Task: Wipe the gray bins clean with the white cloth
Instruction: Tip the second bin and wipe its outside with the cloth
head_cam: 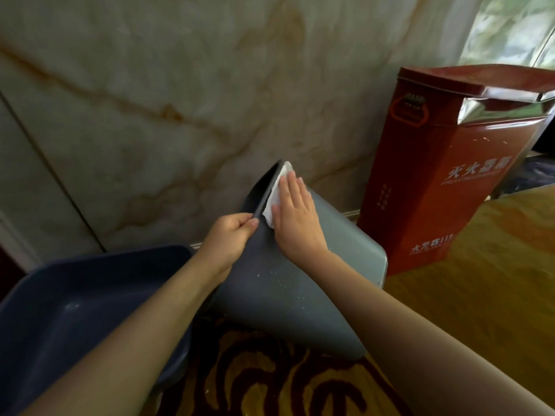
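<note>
A gray bin (300,295) lies tilted on its side in the middle, its open rim pointing up and away toward the wall. My left hand (231,235) pinches the bin's rim edge between thumb and fingers. My right hand (295,214) lies flat on the bin's outer wall near the rim and presses the white cloth (277,192) against it; only the cloth's upper and left parts show past my fingers. White specks dot the bin's wall lower down. A second gray bin (75,310) stands at the lower left, open side up, partly under my left forearm.
A tall red metal fire-extinguisher box (435,181) stands right of the tilted bin, close to its base. A marble wall (150,100) runs behind both bins. Patterned dark red and gold carpet (270,385) covers the floor below, and a window shows at the top right.
</note>
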{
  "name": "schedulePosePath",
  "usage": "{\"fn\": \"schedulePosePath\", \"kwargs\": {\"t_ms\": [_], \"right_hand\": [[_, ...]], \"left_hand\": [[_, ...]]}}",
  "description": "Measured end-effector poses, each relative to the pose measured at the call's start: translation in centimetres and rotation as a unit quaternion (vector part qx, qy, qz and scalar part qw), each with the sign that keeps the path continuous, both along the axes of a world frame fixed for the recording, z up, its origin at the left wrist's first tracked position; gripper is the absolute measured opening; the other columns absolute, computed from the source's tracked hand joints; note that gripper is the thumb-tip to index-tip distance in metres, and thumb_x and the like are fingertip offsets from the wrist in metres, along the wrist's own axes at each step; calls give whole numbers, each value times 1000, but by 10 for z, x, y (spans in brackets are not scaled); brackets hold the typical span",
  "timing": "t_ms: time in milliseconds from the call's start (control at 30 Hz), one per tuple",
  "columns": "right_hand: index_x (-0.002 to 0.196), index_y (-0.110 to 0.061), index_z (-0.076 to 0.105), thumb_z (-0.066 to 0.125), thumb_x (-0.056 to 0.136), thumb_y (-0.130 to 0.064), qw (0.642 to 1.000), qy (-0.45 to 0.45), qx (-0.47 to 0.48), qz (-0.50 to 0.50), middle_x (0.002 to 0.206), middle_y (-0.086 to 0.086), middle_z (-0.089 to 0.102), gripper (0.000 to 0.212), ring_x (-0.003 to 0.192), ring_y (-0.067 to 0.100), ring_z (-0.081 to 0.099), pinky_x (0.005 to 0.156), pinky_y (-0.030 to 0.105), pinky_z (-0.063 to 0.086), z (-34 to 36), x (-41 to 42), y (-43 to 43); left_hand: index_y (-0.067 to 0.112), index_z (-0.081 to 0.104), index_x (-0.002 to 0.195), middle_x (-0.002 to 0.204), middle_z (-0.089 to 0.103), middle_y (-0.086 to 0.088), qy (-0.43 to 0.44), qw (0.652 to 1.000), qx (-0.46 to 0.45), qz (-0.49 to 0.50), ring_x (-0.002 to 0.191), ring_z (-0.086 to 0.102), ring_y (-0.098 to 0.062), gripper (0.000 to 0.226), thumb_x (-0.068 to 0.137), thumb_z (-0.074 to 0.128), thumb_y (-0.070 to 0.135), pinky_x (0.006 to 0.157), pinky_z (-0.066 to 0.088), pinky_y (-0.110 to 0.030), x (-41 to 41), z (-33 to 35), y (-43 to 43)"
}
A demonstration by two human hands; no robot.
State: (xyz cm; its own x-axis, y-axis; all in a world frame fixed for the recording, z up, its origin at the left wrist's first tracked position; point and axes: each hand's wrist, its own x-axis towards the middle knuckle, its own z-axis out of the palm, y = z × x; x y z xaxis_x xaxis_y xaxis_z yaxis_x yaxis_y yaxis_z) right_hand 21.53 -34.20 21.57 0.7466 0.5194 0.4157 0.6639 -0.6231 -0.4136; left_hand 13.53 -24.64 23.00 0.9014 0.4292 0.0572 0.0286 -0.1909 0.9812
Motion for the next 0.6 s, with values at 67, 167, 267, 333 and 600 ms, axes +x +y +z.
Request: {"fn": "schedulePosePath", "kwargs": {"t_ms": [67,167,267,333,600], "right_hand": [[146,-6,1,24,100,-18,1000,7,-3,13,158,11,-2,52,145,23,-6,119,35,0,-8,-2,0],[146,-6,1,23,100,-20,1000,-1,-14,22,158,10,-2,52,145,22,-6,119,34,1,-23,-4,-3],[146,-8,2,23,100,-21,1000,7,4,21,158,8,-1,51,145,19,-5,120,32,2,-42,-5,-16],[146,-9,3,22,100,-21,999,26,22,-2,158,8,0,51,145,17,-5,119,31,1,-56,-4,-31],[146,-13,1,18,101,-26,982,137,60,-113,158,4,-4,50,143,9,-7,115,23,-5,-111,8,-103]], "left_hand": [[5,65,81,85,65,-18,7,1000,-4,5,82,58,-27,23,92,45,7,81,46,-39,-2,-7,0],[7,67,83,83,66,-16,22,1000,-7,11,83,60,-27,22,91,46,7,83,48,-40,-5,-15,-1],[2,67,96,81,68,-13,35,999,-14,15,78,64,-27,21,91,48,9,82,51,-39,-3,-19,-3],[3,66,97,78,67,-8,40,999,-24,11,75,63,-24,20,91,47,8,82,50,-39,1,-19,-4],[-2,59,115,98,67,-12,77,996,-30,-9,90,63,-23,29,92,47,9,91,48,-38,18,-9,-8]]}}
